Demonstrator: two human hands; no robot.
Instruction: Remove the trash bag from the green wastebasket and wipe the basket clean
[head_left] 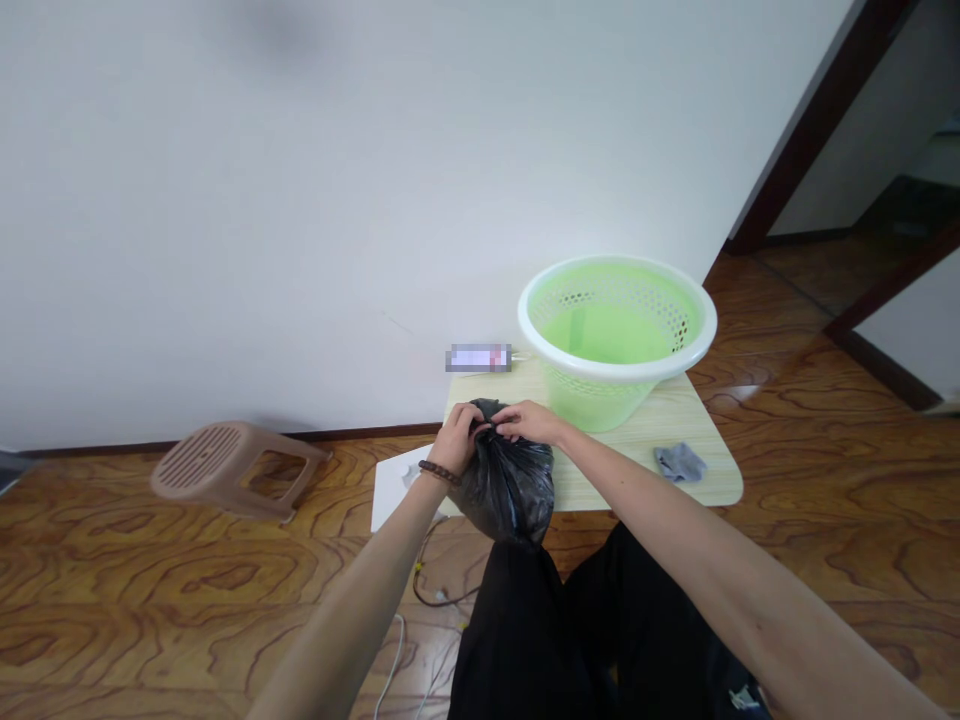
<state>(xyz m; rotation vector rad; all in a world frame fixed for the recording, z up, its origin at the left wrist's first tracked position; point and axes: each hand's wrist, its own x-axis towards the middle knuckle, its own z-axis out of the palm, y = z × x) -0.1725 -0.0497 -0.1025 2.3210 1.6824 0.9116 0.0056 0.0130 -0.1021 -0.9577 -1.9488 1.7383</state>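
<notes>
A full black plastic bag [517, 490] rests at the table's front left edge, close to my knees. Its top is gathered and twisted between my hands. My left hand [459, 437], with a dark beaded bracelet at the wrist, is closed around the left side of the bag's neck. From the other side my right hand [527, 421] pinches the gathered plastic near the top. What the bag contains is hidden. Just beyond my right hand stands a light green plastic basket [616, 375] with a white rim and perforated sides.
The pale wooden table [585, 490] carries a grey cloth [680, 462] at its right. A blurred-out device [478, 358] lies at the back left by the wall. A brown plastic stool [225, 465] stands left on the floor. Cables [397, 660] run over the floor below.
</notes>
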